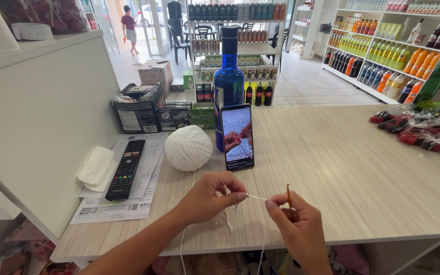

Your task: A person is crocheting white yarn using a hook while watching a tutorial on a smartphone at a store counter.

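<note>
Left hand (214, 196): we pinch the white yarn (255, 197) between thumb and forefinger, palm down | right hand (295, 221): fingers curled around an orange crochet hook (288, 195), upright | yarn taut between both hands, above the counter edge (362, 203) | yarn ball (188, 147) behind, beside the phone (237, 136).

This is a small grocery shop, seen from behind its pale wood-grain counter (362, 168). Beyond the counter, to the right, white wall shelves (383, 46) hold rows of bottled drinks in orange, yellow, green and dark colours, and straight ahead a freestanding rack (235, 48) carries cans, jars and 4 dark bottles at its foot. Wrapped red snacks (418, 135) lie on the counter's right end, cartons of goods (154, 109) stand by its far left edge, and a tiled aisle (311, 81) runs to a glass entrance.
</note>
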